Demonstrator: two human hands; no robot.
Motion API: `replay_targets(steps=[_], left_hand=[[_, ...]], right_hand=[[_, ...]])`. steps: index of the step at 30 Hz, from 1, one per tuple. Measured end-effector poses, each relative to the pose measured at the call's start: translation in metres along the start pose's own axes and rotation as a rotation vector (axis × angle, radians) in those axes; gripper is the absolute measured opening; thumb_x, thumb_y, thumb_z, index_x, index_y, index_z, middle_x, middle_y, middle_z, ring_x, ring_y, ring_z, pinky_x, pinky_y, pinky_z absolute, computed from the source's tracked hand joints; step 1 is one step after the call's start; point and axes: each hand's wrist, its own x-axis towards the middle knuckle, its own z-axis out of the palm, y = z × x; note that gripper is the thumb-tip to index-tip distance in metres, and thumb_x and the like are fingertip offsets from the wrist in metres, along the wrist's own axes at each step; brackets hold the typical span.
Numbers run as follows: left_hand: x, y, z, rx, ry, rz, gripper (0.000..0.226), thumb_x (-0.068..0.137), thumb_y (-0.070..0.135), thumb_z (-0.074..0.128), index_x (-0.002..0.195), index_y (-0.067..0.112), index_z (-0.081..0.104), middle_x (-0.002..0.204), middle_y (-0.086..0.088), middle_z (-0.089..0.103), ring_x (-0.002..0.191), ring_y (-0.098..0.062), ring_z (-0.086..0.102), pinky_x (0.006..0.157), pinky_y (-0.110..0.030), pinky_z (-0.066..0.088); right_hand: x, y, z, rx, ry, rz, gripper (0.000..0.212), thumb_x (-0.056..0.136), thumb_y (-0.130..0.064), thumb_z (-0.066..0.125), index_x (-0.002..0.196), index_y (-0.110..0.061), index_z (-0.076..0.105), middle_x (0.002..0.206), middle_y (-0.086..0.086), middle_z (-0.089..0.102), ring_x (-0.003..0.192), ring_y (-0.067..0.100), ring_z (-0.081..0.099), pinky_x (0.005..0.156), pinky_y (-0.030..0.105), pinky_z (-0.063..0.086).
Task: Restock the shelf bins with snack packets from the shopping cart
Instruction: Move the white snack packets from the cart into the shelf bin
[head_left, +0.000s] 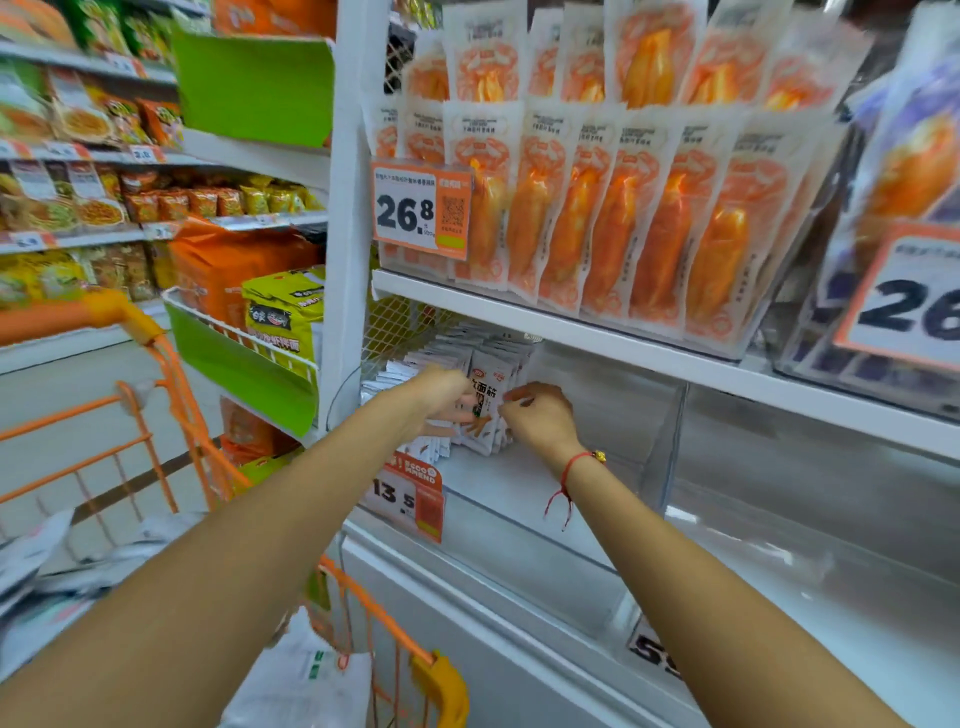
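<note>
At the far left stood the orange shopping cart (156, 415), its handle blurred, with white packets (306, 670) lying in its basket at the bottom of the view. Behind it ran shelves of noodle bags (283, 312). Right of the white upright post, the left hand (441, 395) reached into the clear shelf bin (545, 525) on the lower shelf, its fingers curled round the front of a row of white snack packets (485, 410) standing upright in the bin's left end. An orange price tag (413, 493) hung on the bin's front just below. The right hand (540, 421), a red string bracelet (571, 467) on its wrist, met the same packets from the right side, its fingers bent and pinching their edge. The rest of that bin, to the right, showed bare. On the shelf above, orange-and-white packets (613, 218) stood in rows behind a 26.8 price tag (421, 213).
</note>
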Motion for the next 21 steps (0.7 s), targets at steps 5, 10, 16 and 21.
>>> replay_targets(steps=[5, 10, 16, 21], left_hand=[[-0.065, -0.008, -0.026, 0.234, 0.09, 0.163, 0.023, 0.097, 0.016, 0.047, 0.115, 0.006, 0.058, 0.107, -0.007, 0.059, 0.087, -0.016, 0.059, 0.056, -0.021, 0.046], [-0.138, -0.056, -0.078, 0.466, 0.221, 0.212, 0.021, 0.073, 0.045, 0.059, 0.08, 0.026, 0.062, 0.099, -0.009, 0.07, 0.094, -0.026, 0.066, 0.088, -0.042, 0.053], [-0.207, -0.119, -0.134, 0.835, 0.429, 0.083, 0.027, 0.09, 0.035, 0.054, 0.117, 0.037, 0.056, 0.124, 0.005, 0.062, 0.113, -0.019, 0.059, 0.094, -0.039, 0.048], [-0.213, -0.153, -0.157, 1.067, 0.462, -0.126, 0.042, 0.097, 0.032, 0.047, 0.139, 0.033, 0.043, 0.138, -0.005, 0.051, 0.112, -0.026, 0.054, 0.082, -0.033, 0.045]], right_hand=[[-0.054, -0.02, -0.012, 0.1, -0.257, -0.156, 0.018, 0.089, -0.002, 0.054, 0.083, -0.014, 0.066, 0.072, 0.007, 0.064, 0.059, 0.014, 0.06, 0.062, 0.026, 0.056], [-0.114, -0.031, 0.0, 0.034, -0.459, -0.426, 0.025, 0.088, 0.004, 0.051, 0.087, -0.016, 0.067, 0.061, -0.005, 0.062, 0.053, 0.005, 0.056, 0.058, 0.02, 0.047], [-0.174, -0.043, 0.049, -0.04, -0.635, -0.64, 0.023, 0.085, -0.011, 0.058, 0.084, -0.032, 0.065, 0.071, -0.01, 0.069, 0.066, 0.017, 0.065, 0.067, 0.037, 0.055], [-0.193, -0.059, 0.101, -0.495, -0.591, -0.85, 0.057, 0.093, -0.013, 0.053, 0.145, -0.019, 0.031, 0.151, 0.004, 0.032, 0.135, 0.023, 0.035, 0.106, 0.036, 0.036]])
